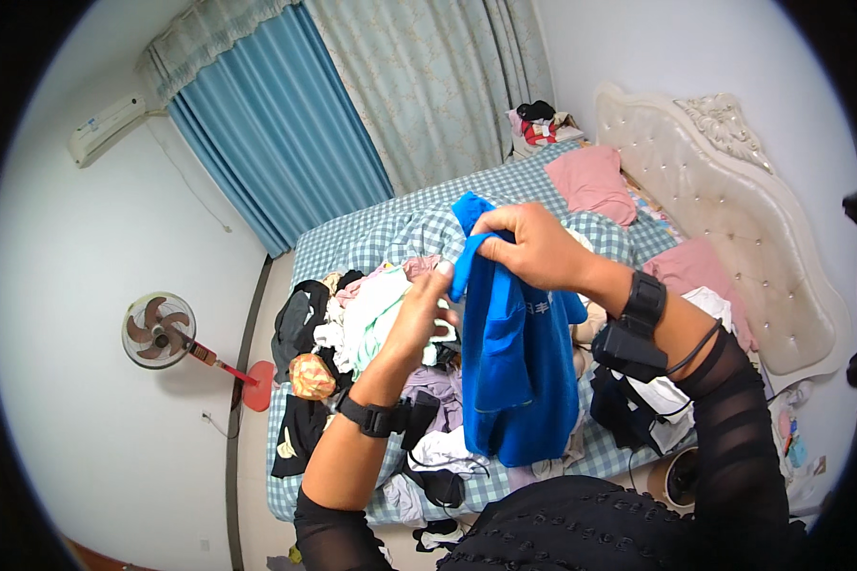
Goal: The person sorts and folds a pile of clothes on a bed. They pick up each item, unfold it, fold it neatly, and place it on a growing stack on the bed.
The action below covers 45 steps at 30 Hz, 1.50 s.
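Observation:
A blue garment with some white writing hangs from my right hand, whose thumb and fingers pinch its upper edge. My left hand is just left of the garment, fingers raised and apart; its thumb tip is close to the cloth, and whether it touches is hard to tell. Behind and below both hands, a mixed heap of clothes, with white and pale green pieces, lies on a checked bedspread. The garment hides part of the heap.
Pink pillows lie by the tufted headboard. Dark and white clothes lie on the bed's near right side, above a round bin on the floor. A standing fan is at the left. Clothes also lie on the floor.

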### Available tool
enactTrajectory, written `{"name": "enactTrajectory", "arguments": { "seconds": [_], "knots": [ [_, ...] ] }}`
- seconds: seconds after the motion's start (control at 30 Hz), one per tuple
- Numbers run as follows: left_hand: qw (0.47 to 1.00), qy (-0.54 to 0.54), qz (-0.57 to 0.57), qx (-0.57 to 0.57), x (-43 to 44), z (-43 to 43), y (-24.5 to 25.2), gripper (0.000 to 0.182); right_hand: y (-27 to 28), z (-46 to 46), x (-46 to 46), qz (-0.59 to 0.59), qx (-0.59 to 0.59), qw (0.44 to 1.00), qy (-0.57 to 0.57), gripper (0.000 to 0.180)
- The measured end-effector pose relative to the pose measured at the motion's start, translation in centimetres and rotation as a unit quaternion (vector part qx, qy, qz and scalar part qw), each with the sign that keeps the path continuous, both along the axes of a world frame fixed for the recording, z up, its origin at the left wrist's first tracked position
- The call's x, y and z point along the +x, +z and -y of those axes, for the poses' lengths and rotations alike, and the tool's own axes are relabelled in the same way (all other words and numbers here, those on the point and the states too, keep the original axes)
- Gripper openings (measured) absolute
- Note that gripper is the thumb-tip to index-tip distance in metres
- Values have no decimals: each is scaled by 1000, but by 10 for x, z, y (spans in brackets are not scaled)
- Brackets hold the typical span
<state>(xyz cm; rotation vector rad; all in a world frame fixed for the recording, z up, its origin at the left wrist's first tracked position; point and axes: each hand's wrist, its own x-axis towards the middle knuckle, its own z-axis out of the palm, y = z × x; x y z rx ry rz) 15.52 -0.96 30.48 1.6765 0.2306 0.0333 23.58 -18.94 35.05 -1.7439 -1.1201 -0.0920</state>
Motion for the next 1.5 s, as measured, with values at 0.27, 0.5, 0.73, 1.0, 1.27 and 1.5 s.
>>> {"name": "enactTrajectory", "arguments": {
  "seconds": [0.27, 0.5, 0.73, 1.0, 1.27, 1.5],
  "knots": [
    [934, -158, -99, -305, 8, 16, -22, 54, -33, 8, -17, 144, -56, 988, 26, 11],
    [939, -46, 17, -340, 25, 1, -29, 18, -35, 59, -12, -8, 23, 999, -40, 24],
    [967, -128, 15, -220, 21, -20, -24, 22, -36, 98, 0, -84, 64, 983, -152, 21],
    [969, -201, 46, -135, 23, -3, -18, 31, -37, 96, -12, -73, 97, 978, -173, 28],
    [972, -172, 68, -147, 23, -4, -28, 13, -36, 87, -41, 1, 86, 981, -171, 26],
    [936, -183, 91, -288, 27, -6, -48, 11, -32, 77, -68, 51, 85, 989, -111, 23]
  ]
}}
